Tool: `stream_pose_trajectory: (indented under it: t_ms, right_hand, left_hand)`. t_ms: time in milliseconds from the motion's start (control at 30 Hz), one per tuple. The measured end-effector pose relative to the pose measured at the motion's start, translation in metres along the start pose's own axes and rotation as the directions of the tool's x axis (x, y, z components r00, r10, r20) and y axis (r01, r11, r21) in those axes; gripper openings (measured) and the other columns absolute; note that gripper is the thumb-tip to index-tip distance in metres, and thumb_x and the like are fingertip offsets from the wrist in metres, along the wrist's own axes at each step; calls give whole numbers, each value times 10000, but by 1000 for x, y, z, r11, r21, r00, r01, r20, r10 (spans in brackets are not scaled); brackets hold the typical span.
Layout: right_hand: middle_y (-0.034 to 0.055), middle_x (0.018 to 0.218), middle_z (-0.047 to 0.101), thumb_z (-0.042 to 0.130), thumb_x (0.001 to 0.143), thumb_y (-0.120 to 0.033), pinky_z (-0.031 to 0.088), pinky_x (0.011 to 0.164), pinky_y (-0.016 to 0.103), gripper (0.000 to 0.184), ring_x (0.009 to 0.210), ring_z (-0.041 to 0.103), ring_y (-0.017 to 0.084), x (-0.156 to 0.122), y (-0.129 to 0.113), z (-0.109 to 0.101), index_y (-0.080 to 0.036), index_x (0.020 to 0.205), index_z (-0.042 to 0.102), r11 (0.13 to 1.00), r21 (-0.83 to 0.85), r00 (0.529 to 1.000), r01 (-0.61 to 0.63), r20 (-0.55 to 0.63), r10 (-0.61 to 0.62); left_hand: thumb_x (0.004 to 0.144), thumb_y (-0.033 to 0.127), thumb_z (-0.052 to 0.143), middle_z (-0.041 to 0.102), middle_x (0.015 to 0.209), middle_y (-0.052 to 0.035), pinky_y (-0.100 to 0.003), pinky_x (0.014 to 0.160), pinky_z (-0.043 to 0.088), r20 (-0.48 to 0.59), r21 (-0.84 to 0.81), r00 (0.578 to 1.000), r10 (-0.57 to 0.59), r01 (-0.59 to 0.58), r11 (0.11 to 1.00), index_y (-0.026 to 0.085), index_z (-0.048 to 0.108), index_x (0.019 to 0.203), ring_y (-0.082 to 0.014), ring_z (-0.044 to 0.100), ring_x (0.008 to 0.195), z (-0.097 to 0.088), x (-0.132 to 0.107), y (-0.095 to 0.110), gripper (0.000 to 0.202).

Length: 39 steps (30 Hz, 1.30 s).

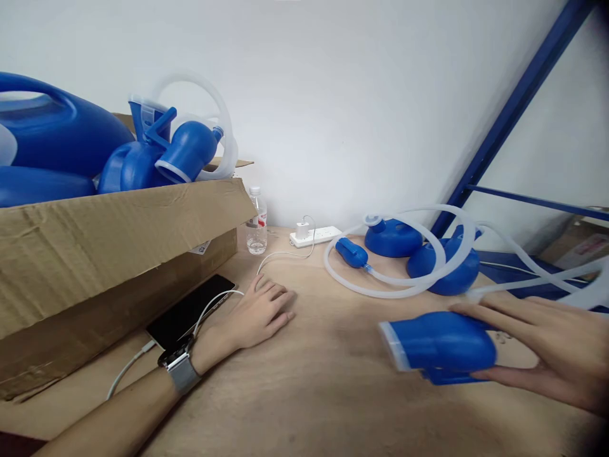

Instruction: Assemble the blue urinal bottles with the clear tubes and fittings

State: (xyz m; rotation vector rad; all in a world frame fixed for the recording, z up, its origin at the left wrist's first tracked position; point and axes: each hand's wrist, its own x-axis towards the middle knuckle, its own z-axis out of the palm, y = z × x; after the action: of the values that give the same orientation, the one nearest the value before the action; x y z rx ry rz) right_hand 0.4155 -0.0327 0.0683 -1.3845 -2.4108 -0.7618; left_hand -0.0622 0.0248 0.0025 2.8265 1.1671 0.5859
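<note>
My right hand (pixel 533 343) grips a blue plastic urinal funnel (pixel 442 343) between thumb and fingers, above the table at the right. Its white-rimmed mouth points left, and part of its rear is hidden by my fingers. A clear hose (pixel 523 279) runs behind that hand. My left hand (pixel 259 311) rests on the table, fingers spread and a little bent, holding nothing. Beside it lie a dark phone (pixel 193 311) and a white cable (pixel 285 254). Farther back on the right are two blue urinal bottles (pixel 394 238), a smaller blue funnel (pixel 352 252) and a coiled hose (pixel 380 293).
An open cardboard box (pixel 118 222) at the left holds several blue bottles (pixel 61 127) and funnels. By the wall stand a water bottle (pixel 257 222) and a white power strip (pixel 321 236) with a charger. A blue metal frame (pixel 514 120) rises at the right.
</note>
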Motion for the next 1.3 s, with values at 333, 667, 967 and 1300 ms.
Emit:
stream_pose_trajectory:
  t_ms: [333, 667, 967, 1300]
  right_hand:
    - [128, 1026, 799, 554, 884, -814, 445, 626, 385, 694, 782, 737, 333, 106, -141, 7, -218, 1209, 703, 914, 405, 970, 13, 219, -111]
    - [36, 789, 702, 602, 904, -713, 355, 617, 306, 502, 690, 627, 214, 104, -144, 51, -212, 920, 631, 765, 621, 962, -171, 273, -7]
    - [27, 739, 681, 541, 923, -732, 448, 624, 336, 560, 662, 637, 237, 92, -135, 78, -219, 1099, 680, 690, 637, 938, -344, 265, 224]
    - [85, 890, 746, 601, 912, -682, 503, 726, 375, 510, 800, 686, 274, 86, -128, 88, -202, 1056, 697, 757, 623, 980, -194, 155, 123]
  left_hand:
    - [1003, 571, 577, 580, 1523, -161, -503, 1141, 498, -178, -371, 984, 26, -92, 924, 240, 322, 1621, -319, 599, 1358, -5, -7, 12, 746]
    - [650, 523, 929, 742, 1017, -57, -339, 684, 630, -119, -727, 872, -475, 250, 640, 206, 634, 1101, -244, 736, 885, 9, 11, 26, 625]
    - [869, 416, 707, 672, 834, -1, -270, 621, 515, -237, -458, 888, -394, 256, 851, 205, 613, 884, -158, 635, 706, -2, 9, 20, 231]
    - [893, 218, 592, 750, 867, -34, -339, 813, 556, -28, -243, 992, -126, 116, 963, 200, 731, 857, -211, 693, 850, -14, 7, 13, 145]
